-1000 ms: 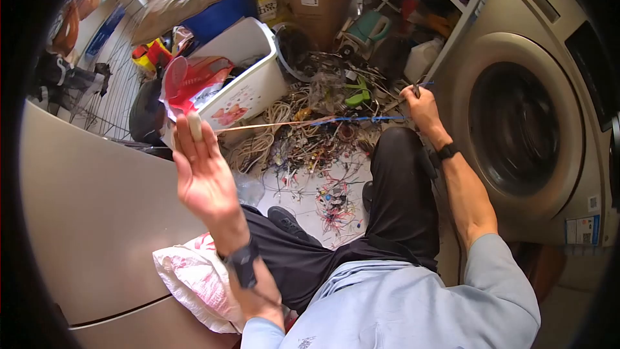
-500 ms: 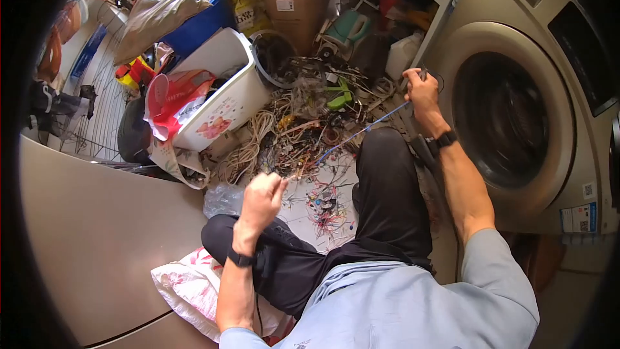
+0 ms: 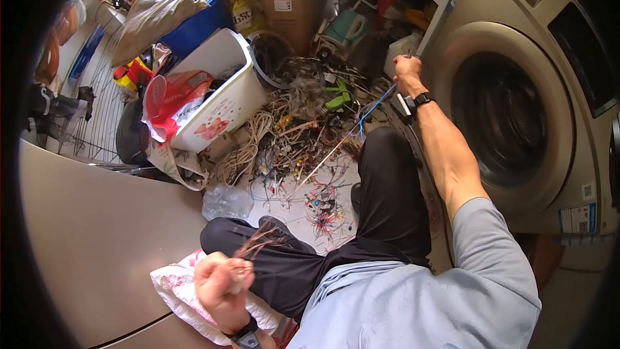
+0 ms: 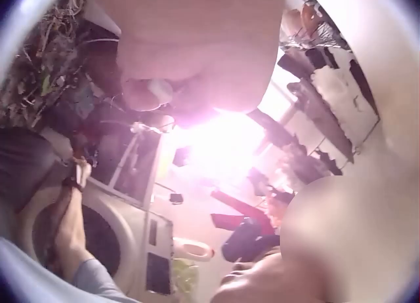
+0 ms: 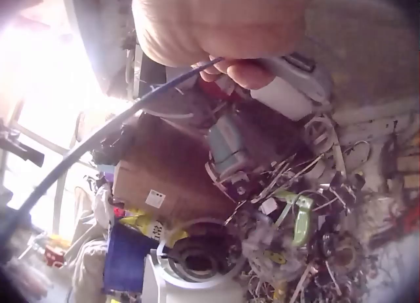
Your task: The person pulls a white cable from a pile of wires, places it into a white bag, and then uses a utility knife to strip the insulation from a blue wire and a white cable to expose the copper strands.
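Note:
In the head view my right hand point(image 3: 408, 72) reaches forward beside the washing machine, gripping a blue wire point(image 3: 376, 107). A dark object shows at its fingertips. The right wrist view has the blue wire point(image 5: 98, 134) running from under the curled fingers toward the lower left. A pale thin strand point(image 3: 326, 158) slants down from the blue length across the floor pile. My left hand point(image 3: 223, 283), blurred and curled, is low over my left knee and holds thin copper-brown wire strands point(image 3: 256, 243). In the left wrist view the left hand point(image 4: 190, 47) fills the top, against strong glare.
A tangled heap of cables and wire scraps point(image 3: 303, 129) covers the floor ahead. Around it stand a white bin point(image 3: 226, 97), a cardboard box point(image 3: 294, 13) and the washing machine point(image 3: 445, 123). A white sack point(image 3: 174, 287) lies beside my left knee.
My left hand went from open and raised to curled over the floor, then back toward me with copper-brown strands. The right hand moved slightly forward and left, and the blue wire now hangs steeper.

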The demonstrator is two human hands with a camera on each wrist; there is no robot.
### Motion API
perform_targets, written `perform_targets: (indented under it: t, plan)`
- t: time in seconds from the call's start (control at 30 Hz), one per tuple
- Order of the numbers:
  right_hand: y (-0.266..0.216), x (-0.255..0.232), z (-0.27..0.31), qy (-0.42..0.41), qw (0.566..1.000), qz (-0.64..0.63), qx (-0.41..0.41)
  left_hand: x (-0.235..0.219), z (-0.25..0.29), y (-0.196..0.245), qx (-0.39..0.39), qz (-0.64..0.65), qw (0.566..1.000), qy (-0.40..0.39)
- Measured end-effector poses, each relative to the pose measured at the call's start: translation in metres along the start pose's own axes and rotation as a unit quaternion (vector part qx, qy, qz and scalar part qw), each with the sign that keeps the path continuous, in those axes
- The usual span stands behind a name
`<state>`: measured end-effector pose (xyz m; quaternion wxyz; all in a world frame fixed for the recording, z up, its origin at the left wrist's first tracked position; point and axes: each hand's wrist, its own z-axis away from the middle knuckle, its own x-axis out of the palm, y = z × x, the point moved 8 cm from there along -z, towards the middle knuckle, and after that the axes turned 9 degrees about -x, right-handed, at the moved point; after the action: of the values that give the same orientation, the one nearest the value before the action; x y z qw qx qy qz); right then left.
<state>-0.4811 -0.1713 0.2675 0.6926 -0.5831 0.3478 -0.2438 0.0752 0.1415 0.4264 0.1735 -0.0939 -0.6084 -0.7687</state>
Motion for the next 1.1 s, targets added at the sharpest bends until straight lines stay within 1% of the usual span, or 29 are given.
perform_targets:
  t: [0.03,0.07,0.1,0.13,0.17,0.23,0.27,0.3,0.33,0.37,0.43,0.47,0.5,0.53,0.57,0.6,0.63,0.67,0.7,0.73,0.77,0.8,0.83,0.9,0.93,1.03,1.07,1.1]
  plan:
    - [-0.001,0.003,-0.004,-0.003,1.0,-0.001,-0.003,-0.008,0.005,0.016,0.063,0.046,0.997,-0.021]
    - [0.005,0.002,-0.012,0.019,1.0,0.014,-0.008,-0.027,0.007,0.025,0.083,0.092,0.992,0.009]
    - [0.015,-0.001,-0.022,0.044,0.999,0.029,-0.012,-0.048,0.007,0.036,0.078,0.224,0.971,-0.04]
    - [0.027,0.0,-0.04,0.05,0.996,0.058,-0.035,-0.062,0.013,0.056,0.117,0.302,0.943,-0.073]
    - [0.028,-0.013,-0.044,0.051,0.996,0.059,-0.036,-0.076,0.019,0.075,0.153,0.377,0.907,-0.111]
    - [0.032,-0.029,-0.033,0.015,1.0,0.006,-0.012,-0.107,0.041,0.115,0.252,0.373,0.881,-0.147]
    - [0.029,-0.03,-0.022,-0.015,1.0,0.024,-0.001,-0.123,0.054,0.134,0.299,0.373,0.862,-0.167]
    - [0.028,-0.029,-0.011,-0.014,0.999,0.031,0.001,-0.117,0.052,0.138,0.307,0.336,0.877,-0.154]
    - [0.03,-0.006,0.005,-0.093,0.995,-0.039,0.003,-0.111,0.042,0.132,0.301,0.337,0.879,-0.15]
    - [0.021,0.018,0.022,-0.172,0.979,-0.114,0.003,-0.095,0.013,0.113,0.239,0.353,0.902,-0.071]
    - [-0.004,0.042,0.064,-0.323,0.933,-0.159,0.016,-0.052,-0.04,0.078,0.118,0.389,0.905,-0.122]
    - [-0.018,0.046,0.087,-0.371,0.913,-0.164,0.033,-0.032,-0.065,0.06,0.055,0.407,0.901,-0.143]
    - [-0.032,0.049,0.11,-0.418,0.892,-0.167,0.049,-0.022,-0.084,0.038,0.01,0.396,0.908,-0.134]
    - [-0.041,0.051,0.126,-0.457,0.874,-0.16,0.033,-0.017,-0.1,0.02,-0.016,0.372,0.925,-0.077]
    - [-0.053,0.048,0.149,-0.48,0.864,-0.149,0.026,-0.007,-0.116,0.001,-0.038,0.358,0.932,-0.049]
    - [-0.06,0.048,0.172,-0.506,0.849,-0.144,0.047,-0.004,-0.13,-0.021,-0.064,0.307,0.949,-0.021]
    - [-0.062,0.047,0.193,-0.533,0.832,-0.139,0.068,0.006,-0.142,-0.04,-0.097,0.289,0.952,-0.009]
    - [-0.064,0.046,0.21,-0.57,0.81,-0.13,0.05,0.016,-0.157,-0.063,-0.111,0.25,0.96,-0.054]
    - [-0.064,0.046,0.226,-0.605,0.786,-0.12,0.031,0.022,-0.166,-0.089,-0.161,0.232,0.959,-0.036]
    - [-0.058,0.045,0.241,-0.624,0.765,-0.148,0.061,0.025,-0.176,-0.118,-0.181,0.216,0.958,-0.047]
    - [-0.057,0.044,0.25,-0.627,0.767,-0.128,0.05,0.032,-0.176,-0.137,-0.22,0.208,0.952,-0.036]
    - [-0.055,0.044,0.256,-0.623,0.775,-0.108,0.021,0.04,-0.176,-0.154,-0.239,0.238,0.938,-0.076]
    - [-0.052,0.044,0.26,-0.616,0.783,-0.086,-0.007,0.036,-0.174,-0.173,-0.262,0.224,0.937,-0.053]
    - [-0.046,0.045,0.272,-0.621,0.778,-0.093,0.011,0.043,-0.17,-0.181,-0.26,0.164,0.949,-0.066]
    - [-0.042,0.049,0.28,-0.646,0.76,-0.073,0.001,0.044,-0.171,-0.182,-0.261,0.165,0.949,-0.061]
    - [-0.027,0.062,0.302,-0.706,0.707,-0.024,-0.017,0.05,-0.178,-0.167,-0.237,0.1,0.962,-0.091]
    - [-0.027,0.066,0.31,-0.716,0.697,0.013,-0.041,0.053,-0.18,-0.17,-0.244,0.098,0.957,-0.123]
    - [-0.027,0.068,0.319,-0.724,0.685,0.049,-0.063,0.051,-0.181,-0.174,-0.245,0.1,0.957,-0.117]
